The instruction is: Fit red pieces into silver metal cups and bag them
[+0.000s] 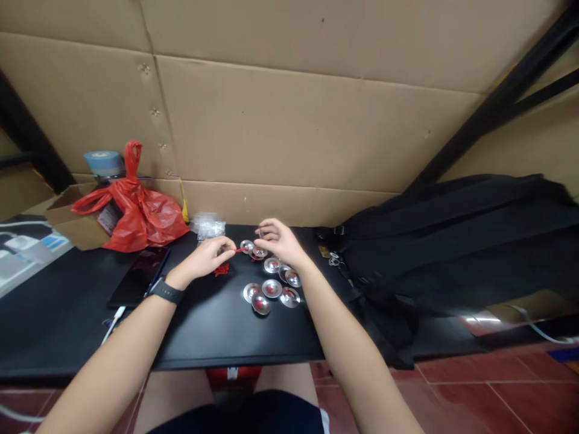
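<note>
My left hand [210, 257] pinches a thin red strap [238, 250] that leads to a small silver metal disc [246, 246], shaped like a finger cymbal. Curled just above a second disc [259, 252] is my right hand [281, 242]. Something small and shiny shows between its thumb and fingers, too blurred to name. Several more domed discs with red centres lie nearer me, among them one in the middle [272, 289] and one at the front [261, 304]. Red straps [221, 269] lie in a small pile below my left hand.
On the black table [212, 331], clear plastic packets [208, 228] lie against the cardboard wall [271, 132]. To the left are a red plastic bag [145, 217], a cardboard box [85, 229] and a dark tablet [138, 277]. A black backpack [452, 247] and keys [335, 259] are on the right.
</note>
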Available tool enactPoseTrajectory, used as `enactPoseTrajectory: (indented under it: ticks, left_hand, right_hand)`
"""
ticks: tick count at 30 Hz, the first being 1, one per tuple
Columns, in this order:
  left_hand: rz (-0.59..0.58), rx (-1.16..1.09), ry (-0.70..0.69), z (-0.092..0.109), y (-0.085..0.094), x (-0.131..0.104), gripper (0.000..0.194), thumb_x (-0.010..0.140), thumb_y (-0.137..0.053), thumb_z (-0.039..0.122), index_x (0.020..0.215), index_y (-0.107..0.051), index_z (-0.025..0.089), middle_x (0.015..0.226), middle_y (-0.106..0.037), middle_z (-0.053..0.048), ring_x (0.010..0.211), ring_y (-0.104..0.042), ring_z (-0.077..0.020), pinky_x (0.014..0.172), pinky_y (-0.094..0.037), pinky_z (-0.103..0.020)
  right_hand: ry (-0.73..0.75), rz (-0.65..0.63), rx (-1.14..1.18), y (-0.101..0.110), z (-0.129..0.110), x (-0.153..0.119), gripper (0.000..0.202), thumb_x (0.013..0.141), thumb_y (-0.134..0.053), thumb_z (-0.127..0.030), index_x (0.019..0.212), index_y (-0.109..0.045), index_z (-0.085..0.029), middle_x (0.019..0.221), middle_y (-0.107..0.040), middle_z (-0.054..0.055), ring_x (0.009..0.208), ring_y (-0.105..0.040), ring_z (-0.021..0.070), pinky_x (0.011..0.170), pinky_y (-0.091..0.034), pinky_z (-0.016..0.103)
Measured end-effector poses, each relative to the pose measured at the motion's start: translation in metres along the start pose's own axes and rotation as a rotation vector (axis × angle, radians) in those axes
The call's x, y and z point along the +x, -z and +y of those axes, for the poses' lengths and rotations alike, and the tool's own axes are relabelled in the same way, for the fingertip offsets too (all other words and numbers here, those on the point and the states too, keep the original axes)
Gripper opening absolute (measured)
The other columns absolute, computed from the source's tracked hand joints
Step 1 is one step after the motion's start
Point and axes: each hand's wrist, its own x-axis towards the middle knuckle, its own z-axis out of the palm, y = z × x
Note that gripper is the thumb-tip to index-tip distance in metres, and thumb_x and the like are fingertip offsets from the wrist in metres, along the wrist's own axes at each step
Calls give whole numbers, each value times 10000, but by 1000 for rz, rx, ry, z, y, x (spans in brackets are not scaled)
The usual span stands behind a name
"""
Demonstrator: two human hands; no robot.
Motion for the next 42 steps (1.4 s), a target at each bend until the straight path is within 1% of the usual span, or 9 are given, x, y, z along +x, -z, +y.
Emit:
enactPoseTrajectory:
  ticks: [2,6,10,15,21,25,30,37,42]
  left_hand:
    - [-92,61,0,-7,8,-2,242,889,-560,386,861,-655,164,851,-694,-51,758,-621,-167,735,-474,-268]
    - [-216,104,47,-22,20,-6,166,828,-583,299,790,-674,165,793,-708,-32,710,-634,-153,698,-467,-236]
    - [-253,187,53,-28,24,-8,137,772,-578,236,757,-696,167,766,-714,-25,691,-633,-144,688,-452,-220]
    - [-276,193,49,-26,24,-7,189,816,-582,292,804,-731,176,784,-727,-25,689,-639,-140,676,-445,-210]
    - [-269,257,-4,-28,22,-5,354,936,-473,382,808,-733,178,804,-723,-49,727,-643,-158,715,-449,-227]
    - [-221,255,-18,-34,22,-6,326,931,-479,360,802,-732,199,801,-726,-47,748,-651,-168,731,-455,-229]
    - [-188,255,-8,-37,21,-7,310,934,-473,358,845,-728,205,852,-741,-43,763,-662,-167,742,-464,-230]
    - [-100,241,-5,-22,14,-4,264,928,-483,317,926,-714,190,913,-740,-55,824,-674,-176,783,-481,-252]
    - [43,106,-3,-3,9,-2,255,899,-543,329,1063,-682,193,955,-730,-45,796,-665,-159,735,-501,-248]
  right_hand:
    - [-10,108,-272,20,14,2,433,682,-801,-390,1032,-634,-198,991,-694,64,781,-639,166,773,-527,319]
    - [-132,112,-654,56,44,1,255,702,-794,-307,925,-704,-223,929,-732,46,834,-654,200,787,-500,314]
    - [-159,25,-724,71,62,0,213,742,-762,-243,944,-715,-195,927,-737,56,839,-667,187,796,-487,287]
    - [-176,-9,-791,73,62,2,172,760,-744,-228,919,-713,-169,940,-716,70,826,-646,183,783,-475,285]
    - [-77,0,-810,51,38,3,148,781,-727,-207,929,-730,-217,1077,-692,80,1043,-619,241,935,-453,395]
    - [126,-209,-633,26,21,2,94,826,-702,-208,885,-766,-240,1197,-682,74,1143,-612,238,1017,-423,415]
    - [162,-355,-557,10,17,-1,223,889,-609,-196,1011,-777,-277,1135,-734,40,1082,-673,227,983,-482,371]
    - [102,-142,-481,3,10,-1,314,854,-553,-120,1083,-744,-218,1184,-710,74,1048,-688,221,965,-529,381]
    - [129,-255,-91,-22,-4,-7,442,789,-602,-126,1221,-664,-198,1332,-580,115,908,-721,174,845,-596,323]
